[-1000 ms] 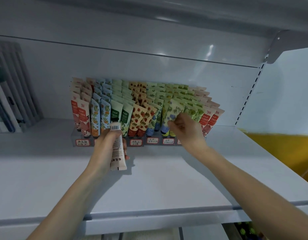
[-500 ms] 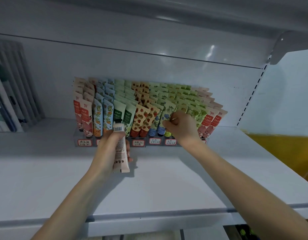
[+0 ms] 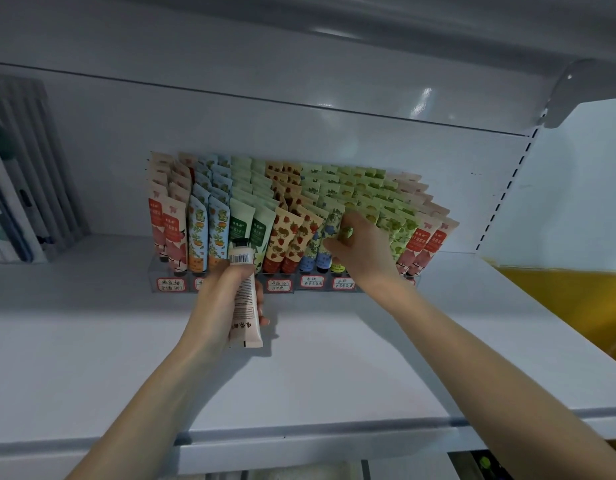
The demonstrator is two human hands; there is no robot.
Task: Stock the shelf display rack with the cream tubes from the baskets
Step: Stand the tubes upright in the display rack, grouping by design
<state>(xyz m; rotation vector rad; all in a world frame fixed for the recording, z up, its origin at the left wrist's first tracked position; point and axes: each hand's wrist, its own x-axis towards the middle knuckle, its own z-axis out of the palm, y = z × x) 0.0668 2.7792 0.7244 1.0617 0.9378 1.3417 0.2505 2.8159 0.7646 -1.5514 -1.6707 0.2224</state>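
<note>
A clear display rack (image 3: 417,280) stands at the back of a white shelf (image 3: 334,358), packed with rows of upright cream tubes (image 3: 209,230) in pink, blue, green, strawberry and lime prints. My left hand (image 3: 220,299) grips a pale pink cream tube (image 3: 245,296), cap up and barcode facing me, just in front of the rack's green column. My right hand (image 3: 360,251) reaches into the rack's middle, its fingers pinching a green-printed tube (image 3: 344,230) beside the blue-flower ones. The baskets are out of view.
Handwritten red-bordered price labels (image 3: 313,281) line the rack's front. Grey and white boxed goods (image 3: 19,188) stand at the shelf's far left. An upper shelf (image 3: 334,36) hangs overhead with a bracket (image 3: 569,91) at right. A yellow panel (image 3: 569,306) lies to the right.
My right hand has shifted slightly left along the rack's front row, still on the green-printed tube. My left hand has kept holding the pink tube in nearly the same place.
</note>
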